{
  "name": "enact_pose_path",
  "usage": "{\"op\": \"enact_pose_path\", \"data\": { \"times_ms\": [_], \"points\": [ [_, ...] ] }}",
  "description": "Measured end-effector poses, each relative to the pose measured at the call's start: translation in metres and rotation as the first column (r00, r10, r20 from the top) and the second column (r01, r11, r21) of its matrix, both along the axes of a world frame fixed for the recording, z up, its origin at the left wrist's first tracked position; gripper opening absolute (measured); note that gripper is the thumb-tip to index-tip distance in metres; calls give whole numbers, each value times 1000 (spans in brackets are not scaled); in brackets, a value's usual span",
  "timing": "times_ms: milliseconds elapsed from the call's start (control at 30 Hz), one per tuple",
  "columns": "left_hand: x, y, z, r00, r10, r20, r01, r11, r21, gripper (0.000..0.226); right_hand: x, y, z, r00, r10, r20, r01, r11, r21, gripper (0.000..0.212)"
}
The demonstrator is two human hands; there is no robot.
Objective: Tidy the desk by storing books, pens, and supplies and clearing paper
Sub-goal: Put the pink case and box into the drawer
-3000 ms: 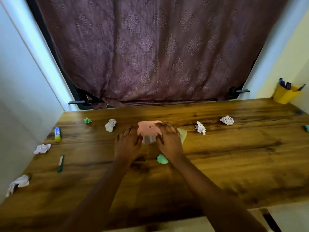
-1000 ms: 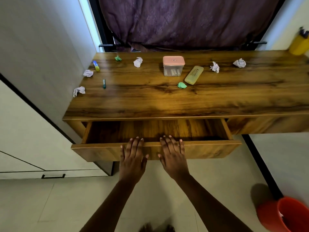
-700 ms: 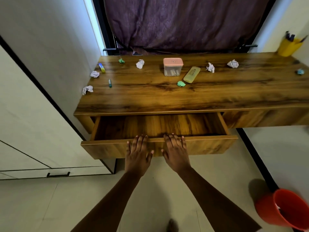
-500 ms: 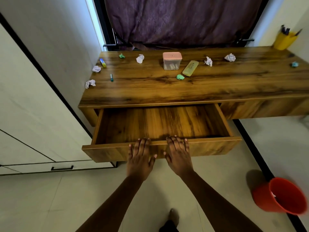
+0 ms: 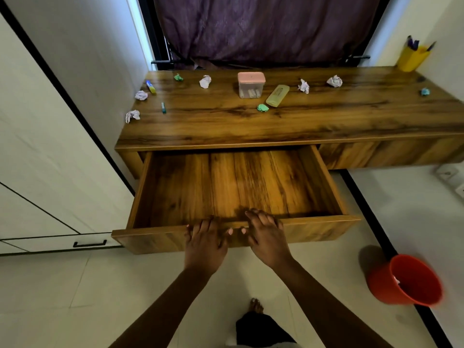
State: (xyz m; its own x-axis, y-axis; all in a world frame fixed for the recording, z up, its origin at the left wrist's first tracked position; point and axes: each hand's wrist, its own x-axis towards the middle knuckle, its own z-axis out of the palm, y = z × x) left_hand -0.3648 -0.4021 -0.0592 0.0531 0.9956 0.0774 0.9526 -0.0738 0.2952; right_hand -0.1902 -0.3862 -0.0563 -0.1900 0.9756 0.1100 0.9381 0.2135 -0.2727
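The wooden desk (image 5: 276, 121) has its drawer (image 5: 238, 187) pulled far out, and nothing lies inside. My left hand (image 5: 204, 243) and my right hand (image 5: 267, 237) both hold the drawer's front panel, fingers hooked over its top rim. On the desk stand a pink-lidded clear box (image 5: 251, 85) and a yellow-green case (image 5: 277, 95). Crumpled paper balls lie scattered: white ones (image 5: 205, 81) (image 5: 303, 86) (image 5: 334, 81) (image 5: 132, 115), green ones (image 5: 262, 108) (image 5: 178, 77). A glue stick (image 5: 151, 86) and a green marker (image 5: 163, 107) lie at the left.
A yellow pen holder (image 5: 413, 57) with pens stands at the desk's far right corner, with a small blue ball (image 5: 424, 91) near it. A red bin (image 5: 406, 281) sits on the floor at the right. White cabinets (image 5: 50, 172) line the left. My foot (image 5: 254, 306) is below.
My hands left the pink-lidded box on the desk and took the drawer front. The drawer has slid steadily farther out toward me as I stepped back.
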Motion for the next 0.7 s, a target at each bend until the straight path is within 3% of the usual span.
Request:
{"op": "enact_pose_path", "data": {
  "times_ms": [67, 233, 300, 367, 433, 500, 567, 700],
  "points": [
    [6, 27, 24, 999, -17, 38, 19, 998, -57, 56, 5, 26, 20, 999, -13, -46, 12, 999, -39, 47],
    [28, 166, 85, 986, -47, 160, 43, 999, 27, 41, 23, 152, 76, 994, -60, -91, 64, 997, 44, 44],
    [40, 234, 113, 952, -21, 306, 20, 1000, 6, 36, 35, 213, 95, 974, -86, -208, 90, 996, 9, 43],
    [55, 292, 141, 843, 68, 534, -35, 997, -71, 26, 48, 268, 110, 914, -137, -381, 105, 989, -102, 42],
    [72, 348, 159, 678, 168, 716, -60, 983, -174, 18, 60, 321, 117, 818, -227, -529, 126, 967, -221, 41],
    [85, 394, 166, 525, 296, 798, -87, 951, -296, 28, 67, 372, 121, 730, -328, -600, 146, 932, -332, 39],
    [90, 428, 165, 352, 422, 835, -115, 905, -409, 38, 69, 416, 122, 699, -385, -603, 161, 906, -392, 37],
    [103, 487, 158, 333, 579, 744, -214, 815, -539, 35, 70, 488, 123, 646, -451, -616, 280, 891, -359, 37]
  ]
}}
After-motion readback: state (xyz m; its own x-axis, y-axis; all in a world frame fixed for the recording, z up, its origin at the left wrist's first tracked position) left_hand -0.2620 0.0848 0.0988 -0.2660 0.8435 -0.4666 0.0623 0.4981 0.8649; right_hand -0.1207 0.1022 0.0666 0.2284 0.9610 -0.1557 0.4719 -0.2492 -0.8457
